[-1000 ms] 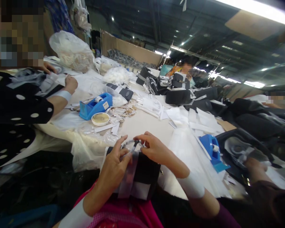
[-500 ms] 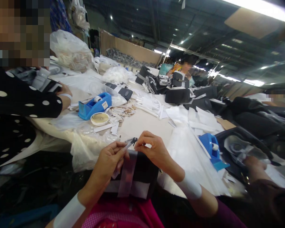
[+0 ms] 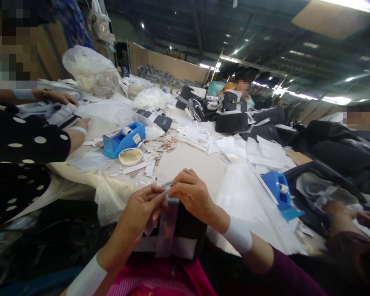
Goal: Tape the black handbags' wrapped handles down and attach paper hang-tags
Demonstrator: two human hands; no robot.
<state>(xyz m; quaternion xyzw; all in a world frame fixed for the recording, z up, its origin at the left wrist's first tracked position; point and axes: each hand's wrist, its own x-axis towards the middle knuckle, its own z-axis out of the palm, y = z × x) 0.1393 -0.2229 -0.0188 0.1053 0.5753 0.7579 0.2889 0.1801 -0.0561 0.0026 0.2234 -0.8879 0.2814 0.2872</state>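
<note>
A black bag [image 3: 186, 222] with a whitish translucent wrapping strip [image 3: 165, 230] around it rests against my lap at the table's edge. Above it, my left hand [image 3: 148, 205] pinches a thin strap wrapped in pale film [image 3: 165, 192] between thumb and fingers. My right hand [image 3: 193, 193] meets it from the other side, its fingertips closed on the strap's far end. Those fingers now cover most of the strap's dark tip. Both hands are close together, just over the bag's top.
A blue tape dispenser [image 3: 125, 139] and a tape roll [image 3: 130, 155] lie ahead left; another blue dispenser [image 3: 277, 189] stands right. White sheets [image 3: 249, 201] cover the right side. Black bags [image 3: 231, 122] are piled behind. Co-workers' hands [image 3: 60, 98] are at left and right.
My right hand has moved left and closed on the strap's dark tip, which stood exposed before. The co-worker at left has leaned back, and another hand shows there.
</note>
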